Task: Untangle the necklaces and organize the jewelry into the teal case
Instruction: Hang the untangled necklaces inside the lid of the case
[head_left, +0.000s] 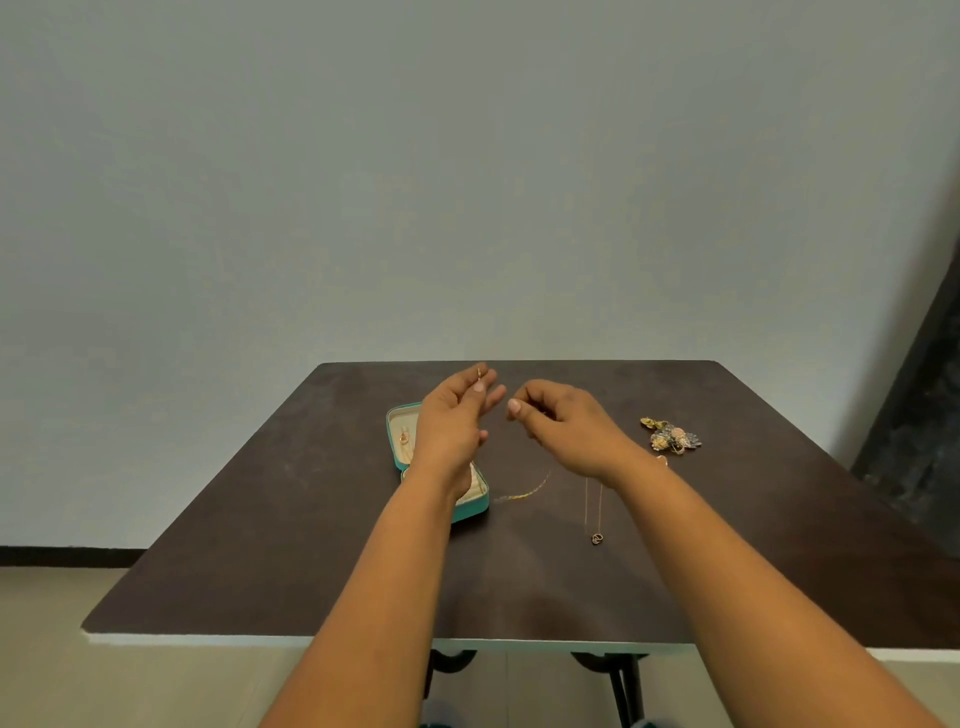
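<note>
Head view: my left hand (451, 415) pinches a small gold piece (479, 372); right hand (563, 426) fingers curled, hold unclear; forearm hides half the teal case (397, 447) at center.

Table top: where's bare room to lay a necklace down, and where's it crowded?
Bare: the near strip of the table up to its front edge, the left side beside the teal case, and the far right corner behind the ornament pile. Crowded: the middle band, with the case, gold chain, pendant necklace and both hands above.
</note>
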